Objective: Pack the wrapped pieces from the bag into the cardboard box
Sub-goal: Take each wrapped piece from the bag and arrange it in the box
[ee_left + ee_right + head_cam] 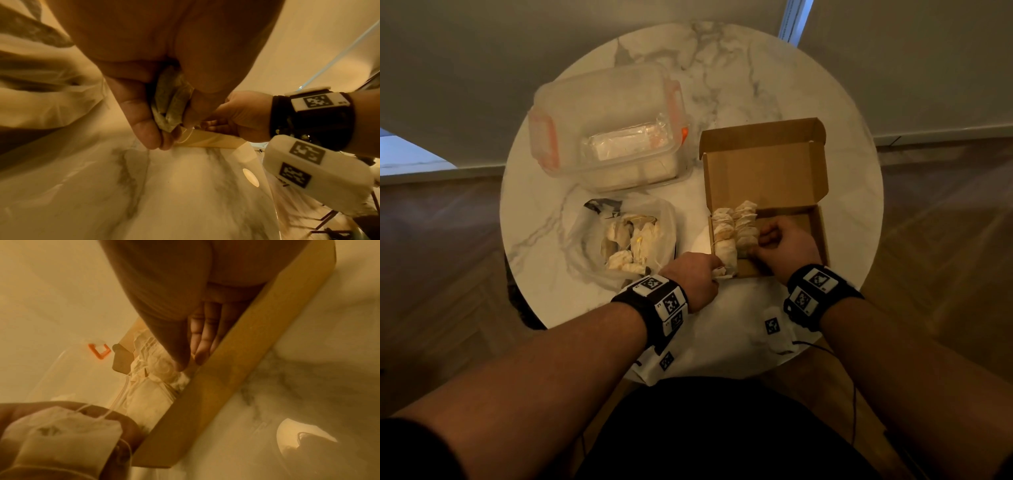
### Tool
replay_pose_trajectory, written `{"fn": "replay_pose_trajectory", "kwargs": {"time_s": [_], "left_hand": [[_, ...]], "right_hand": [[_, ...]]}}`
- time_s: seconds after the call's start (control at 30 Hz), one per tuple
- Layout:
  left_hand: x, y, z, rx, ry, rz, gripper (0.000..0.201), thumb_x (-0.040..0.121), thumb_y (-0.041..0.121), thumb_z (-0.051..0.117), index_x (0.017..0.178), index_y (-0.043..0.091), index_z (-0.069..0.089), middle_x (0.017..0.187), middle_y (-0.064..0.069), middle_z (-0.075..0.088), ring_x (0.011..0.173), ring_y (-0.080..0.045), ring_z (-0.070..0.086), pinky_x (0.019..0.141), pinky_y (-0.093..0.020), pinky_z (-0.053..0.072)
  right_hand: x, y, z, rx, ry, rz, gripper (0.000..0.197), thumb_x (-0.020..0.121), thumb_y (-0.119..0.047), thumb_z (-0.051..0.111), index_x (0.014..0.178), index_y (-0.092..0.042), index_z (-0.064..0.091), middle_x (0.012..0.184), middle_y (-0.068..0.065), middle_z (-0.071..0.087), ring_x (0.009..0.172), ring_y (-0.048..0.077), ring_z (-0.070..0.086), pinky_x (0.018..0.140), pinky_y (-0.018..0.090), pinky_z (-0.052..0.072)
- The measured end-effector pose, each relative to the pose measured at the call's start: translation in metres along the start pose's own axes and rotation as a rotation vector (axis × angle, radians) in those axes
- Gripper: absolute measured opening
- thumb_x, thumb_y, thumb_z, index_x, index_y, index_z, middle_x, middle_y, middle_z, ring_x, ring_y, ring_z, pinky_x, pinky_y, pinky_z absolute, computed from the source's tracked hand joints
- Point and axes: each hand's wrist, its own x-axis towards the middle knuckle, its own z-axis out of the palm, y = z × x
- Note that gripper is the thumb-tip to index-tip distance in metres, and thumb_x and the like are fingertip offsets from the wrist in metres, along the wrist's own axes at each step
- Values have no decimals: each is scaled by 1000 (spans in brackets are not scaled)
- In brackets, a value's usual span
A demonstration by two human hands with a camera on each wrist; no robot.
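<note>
Mid-packing. Left hand (697, 274) pinches tea bag (170, 104) at cardboard box (820, 236) near left corner, lower centre of frame. Right hand (787, 245) inside box, fingers (202, 337) pressed together, steadying packed rows (736, 229). Plastic bag (619, 236) left holds more. Next: seat bag beside rows.

A round marble-topped table (756, 78) with grey veins stands on a herringbone wood floor (945, 240) — dim, warm light. Beyond it, a plain pale wall (482, 51) with a skirting board.

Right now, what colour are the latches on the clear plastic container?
Orange. The latches on the plastic container show best in the head view.
</note>
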Motion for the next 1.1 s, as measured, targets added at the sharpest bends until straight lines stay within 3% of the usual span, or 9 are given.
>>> {"fn": "replay_pose_trajectory", "kwargs": {"time_s": [0.17, 0.27, 0.4, 0.57, 0.73, 0.8, 0.87, 0.97, 1.1], "left_hand": [[2, -1, 0, -15, -12, 6, 28, 95, 20, 55, 119, 24, 68, 112, -4, 69, 100, -23, 63, 79, -31, 46], [1, 0, 0, 13, -7, 19, 29, 95, 20, 54, 121, 24, 68, 114, -5, 69, 105, -26, 64, 84, -34, 52], [0, 0, 0, 46, -8, 28, 36, 94, 16, 54, 126, 26, 66, 119, -5, 69, 109, -27, 64, 90, -37, 55], [2, -1, 0, 53, -7, 29, 35, 94, 14, 54, 124, 27, 67, 118, -4, 70, 108, -26, 65, 89, -37, 55], [1, 1, -1, 53, -8, 40, 35, 94, 15, 53, 123, 27, 67, 116, -4, 70, 107, -25, 65, 88, -36, 54], [-2, 2, -1, 31, -3, 44, 33, 93, 19, 54, 122, 28, 67, 115, -3, 70, 106, -25, 65, 87, -34, 54], [-5, 1, -3, -12, 21, 48, 33, 93, 23, 56, 123, 28, 66, 115, -3, 70, 105, -24, 65, 85, -31, 51], [-11, -1, -8, -194, 64, 16, 27, 90, 26, 63, 117, 24, 67, 107, -3, 72, 97, -24, 69, 81, -30, 53], [-19, 8, -18, -1021, 41, -151, 30, 92, 4, 57, 121, 5, 61, 99, -19, 71, 82, -29, 76, 84, -50, 63]], "right_hand": [[3, 1, 7, -186, -71, 8, 66, 67, -22, 91, 125, -27, 59, 106, -5, 67, 99, 17, 64, 86, 34, 57], [6, -2, 11, -308, -86, -83, 49, 74, -25, 80, 120, -22, 65, 110, 3, 68, 100, 24, 64, 85, 34, 53], [5, -5, 14, -396, -51, -131, 28, 86, -36, 67, 113, -29, 67, 107, 5, 66, 95, 27, 62, 82, 37, 53], [3, -4, 12, -404, -54, -124, 33, 89, -41, 67, 122, -33, 65, 107, 2, 71, 97, 26, 65, 85, 42, 56], [2, -4, 11, -408, -80, -92, 32, 87, -42, 70, 118, -34, 67, 104, -2, 73, 93, 22, 66, 82, 38, 56], [2, -4, 10, -390, -101, -87, 42, 85, -42, 74, 125, -35, 64, 108, -1, 72, 96, 23, 66, 84, 38, 57], [1, -4, 7, -384, -129, -85, 67, 81, -41, 78, 142, -36, 50, 119, 1, 70, 107, 26, 65, 91, 41, 56], [-4, -7, -5, -362, -101, -101, 89, 79, -39, 77, 155, -37, 30, 119, 4, 68, 107, 27, 65, 92, 43, 56], [-16, -18, -22, -223, 13, -181, 77, 80, -31, 72, 150, -39, 40, 91, -9, 64, 78, 12, 62, 78, 37, 58]]}}
